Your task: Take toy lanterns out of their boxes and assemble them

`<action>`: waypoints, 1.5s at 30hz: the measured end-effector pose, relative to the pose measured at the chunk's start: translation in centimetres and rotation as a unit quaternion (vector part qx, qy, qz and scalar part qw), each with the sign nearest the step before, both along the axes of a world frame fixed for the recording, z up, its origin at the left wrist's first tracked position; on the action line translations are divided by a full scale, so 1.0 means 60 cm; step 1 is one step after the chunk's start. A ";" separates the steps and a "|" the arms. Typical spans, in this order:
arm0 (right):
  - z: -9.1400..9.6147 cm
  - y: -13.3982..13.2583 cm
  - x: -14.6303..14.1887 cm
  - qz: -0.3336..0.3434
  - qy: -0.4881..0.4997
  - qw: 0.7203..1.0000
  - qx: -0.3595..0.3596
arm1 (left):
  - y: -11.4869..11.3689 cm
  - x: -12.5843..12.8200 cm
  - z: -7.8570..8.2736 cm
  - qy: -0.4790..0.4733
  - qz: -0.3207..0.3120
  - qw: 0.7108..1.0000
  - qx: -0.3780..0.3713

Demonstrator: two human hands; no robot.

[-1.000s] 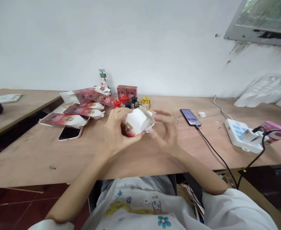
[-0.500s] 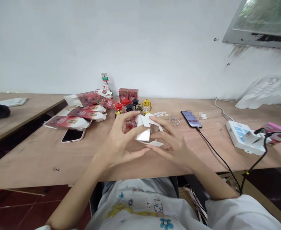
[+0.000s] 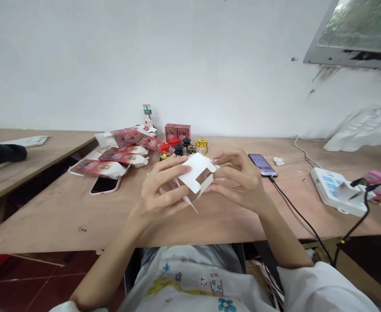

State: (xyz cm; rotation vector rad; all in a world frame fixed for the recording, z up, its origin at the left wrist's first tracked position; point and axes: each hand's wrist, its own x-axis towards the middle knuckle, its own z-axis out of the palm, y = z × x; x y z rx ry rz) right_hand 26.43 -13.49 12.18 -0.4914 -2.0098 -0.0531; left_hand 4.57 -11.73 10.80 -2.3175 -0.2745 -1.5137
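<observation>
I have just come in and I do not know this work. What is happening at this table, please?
A person seated at a wooden table holds a small white cardboard box in both hands, its flaps unfolded. The left hand grips it from the left side and the right hand from the right. Behind the box stand small lantern-shaped bottles and two red boxes. Flat red cartons and a phone lie to the left. Another phone, on a cable, lies to the right.

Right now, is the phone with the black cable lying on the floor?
No, the phone with the black cable plugged in lies on the wooden table, beside the right hand.
</observation>
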 end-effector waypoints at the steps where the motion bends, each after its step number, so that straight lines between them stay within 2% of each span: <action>1: 0.000 -0.002 0.000 0.014 0.001 1.000 -0.014 | 0.000 0.000 -0.001 -0.004 -0.007 1.000 0.005; 4: -0.003 -0.007 -0.002 0.073 0.018 0.997 -0.031 | 0.000 0.002 -0.001 -0.024 -0.035 0.999 0.013; 6: -0.008 -0.007 -0.006 0.098 0.050 0.994 -0.020 | 0.002 0.004 0.000 -0.042 -0.029 0.999 0.014; 11: -0.024 0.004 -0.013 0.102 0.121 0.986 -0.059 | 0.011 -0.004 -0.001 -0.059 0.017 0.995 0.085; 13: -0.027 0.010 -0.012 0.118 0.124 0.982 -0.086 | 0.011 -0.009 -0.003 -0.045 0.015 0.993 0.107; 15: -0.028 0.016 -0.011 0.148 0.123 0.976 -0.105 | 0.005 -0.009 -0.005 -0.032 -0.003 0.994 0.100; 18: -0.028 0.025 -0.008 0.206 0.123 0.964 -0.111 | -0.009 0.004 -0.009 -0.026 -0.037 0.999 0.021; 21: -0.029 0.035 -0.006 0.251 0.129 0.953 -0.111 | -0.019 0.027 -0.013 -0.079 -0.060 0.991 -0.091; 23: -0.029 0.039 -0.005 0.255 0.138 0.948 -0.128 | -0.021 0.039 -0.015 -0.122 -0.098 0.970 -0.186; 25: -0.027 0.040 -0.005 0.242 0.132 0.949 -0.155 | -0.024 0.044 -0.015 -0.121 -0.132 0.940 -0.289; 27: -0.024 0.039 -0.005 0.220 0.115 0.952 -0.179 | -0.031 0.041 -0.009 -0.092 -0.122 0.930 -0.335; 28: -0.023 0.038 -0.005 0.207 0.107 0.954 -0.191 | -0.035 0.038 -0.005 -0.081 -0.097 0.938 -0.323; 31: -0.019 0.034 -0.010 0.181 0.101 0.951 -0.228 | -0.051 0.027 0.012 -0.060 0.023 0.974 -0.216; 33: -0.018 0.029 -0.015 0.186 0.100 0.942 -0.261 | -0.058 0.021 0.021 -0.053 0.082 0.982 -0.164; 36: -0.018 0.022 -0.024 0.209 0.101 0.926 -0.297 | -0.060 0.016 0.026 -0.054 0.099 0.985 -0.134; 40: -0.021 0.019 -0.032 0.230 0.115 0.917 -0.306 | -0.052 0.013 0.021 -0.050 0.111 0.987 -0.108; 45: -0.019 0.008 -0.040 0.199 0.119 0.916 -0.328 | -0.047 0.020 0.012 -0.049 0.131 0.989 -0.051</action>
